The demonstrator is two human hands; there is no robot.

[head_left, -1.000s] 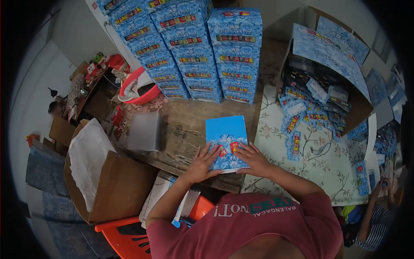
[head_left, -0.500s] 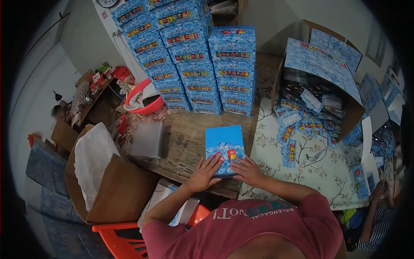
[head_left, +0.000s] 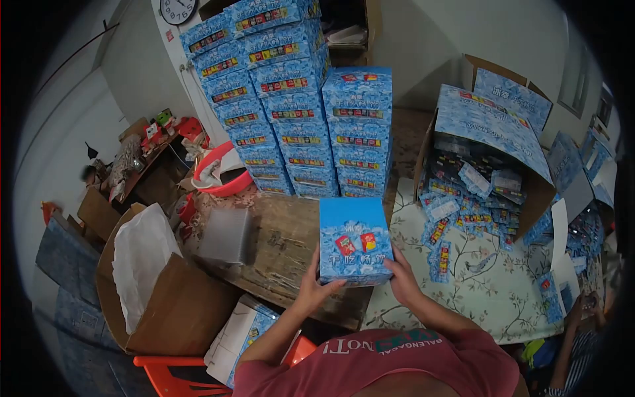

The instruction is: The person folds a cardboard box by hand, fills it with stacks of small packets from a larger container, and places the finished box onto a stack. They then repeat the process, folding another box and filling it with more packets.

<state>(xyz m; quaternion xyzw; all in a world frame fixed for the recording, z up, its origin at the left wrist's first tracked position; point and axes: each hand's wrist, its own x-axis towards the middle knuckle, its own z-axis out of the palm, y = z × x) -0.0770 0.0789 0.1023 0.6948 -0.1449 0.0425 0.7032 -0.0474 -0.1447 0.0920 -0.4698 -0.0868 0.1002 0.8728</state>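
Observation:
A blue box with an icy print and red and yellow pictures (head_left: 354, 241) is held between my two hands, its lid closed. My left hand (head_left: 316, 284) grips its left side, with the thumb along the lower front edge. Around the right front corner wraps my right hand (head_left: 402, 274). Behind it rise tall stacks of matching blue boxes (head_left: 357, 135). To the right, small printed sachets (head_left: 473, 215) spill from a large carton (head_left: 430, 142) onto the flowered tablecloth (head_left: 476, 291).
Clear plastic trays (head_left: 226, 236) lie on the wooden table (head_left: 284, 228). An open cardboard box with a white liner (head_left: 178, 304) stands at the left, near a red chair (head_left: 159, 377). Another person's hand (head_left: 591, 302) shows at the far right. A red basin (head_left: 225, 185) sits behind.
My hands have moved from pressing on the box's top to gripping its two sides. The box now appears lifted and nearer the stacks. The camera view has tilted up.

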